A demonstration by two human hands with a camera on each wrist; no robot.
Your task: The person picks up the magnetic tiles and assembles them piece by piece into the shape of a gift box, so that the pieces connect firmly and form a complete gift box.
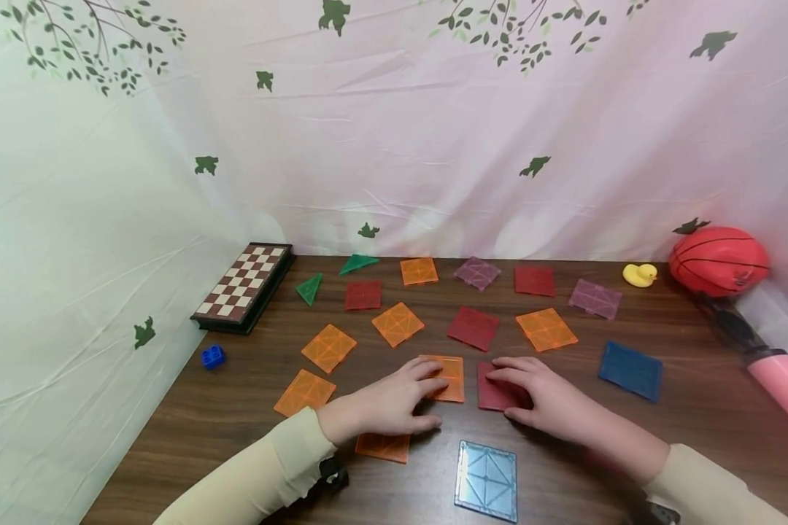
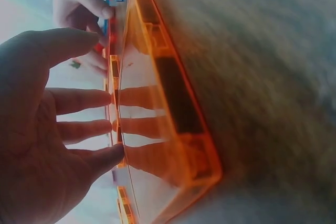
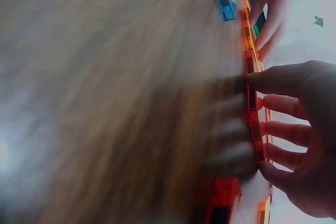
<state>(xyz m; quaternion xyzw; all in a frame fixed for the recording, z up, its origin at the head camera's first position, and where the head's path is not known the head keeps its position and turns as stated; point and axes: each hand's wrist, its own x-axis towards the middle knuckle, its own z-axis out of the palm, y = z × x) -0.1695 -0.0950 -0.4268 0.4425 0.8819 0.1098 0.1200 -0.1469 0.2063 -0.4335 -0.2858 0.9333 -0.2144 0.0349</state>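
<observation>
Orange tile (image 1: 448, 378) under flat left hand (image 1: 387, 405), red tile (image 1: 497, 390) under flat right hand (image 1: 545, 401); magnets may snap them crooked.

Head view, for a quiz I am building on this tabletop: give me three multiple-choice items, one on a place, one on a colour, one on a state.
1. Where is the chessboard?
A. far left of the table
B. beside the ball
C. under the hands

2. What colour is the tile under the left hand?
A. blue
B. orange
C. green

3. How does the right hand meet the red tile?
A. lifts it high
B. rests on it, flat on the table
C. is far from it

Answers: 1 A, it lies by the left edge. 2 B, orange shows past the fingers. 3 B, the fingers lie on it.
</observation>
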